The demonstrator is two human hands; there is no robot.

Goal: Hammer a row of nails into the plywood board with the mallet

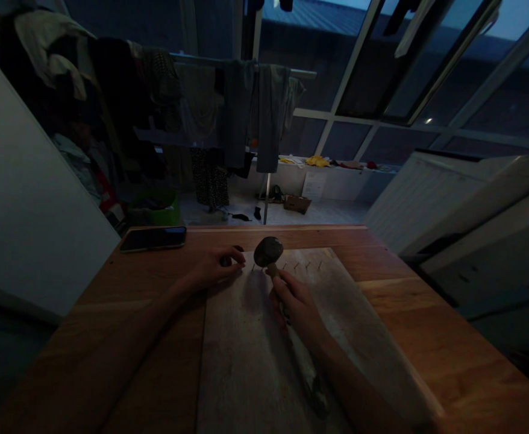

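Observation:
My right hand [294,301] is closed around the wooden handle of a hammer [268,251], close under its dark round head, which hangs just above the far end of a pale wooden board [246,361]. A row of several small nails [307,265] stands in the board's far edge, right of the hammer head. My left hand [214,268] rests at the board's far left corner, fingers curled and pinched together on something small that I cannot make out in the dim light.
The board lies on a brown wooden table [427,325]. A dark phone [153,239] lies at the table's far left corner. Beyond stand a rack of hanging clothes [228,114], a green basket [153,211], large windows and a white unit [449,199] at right.

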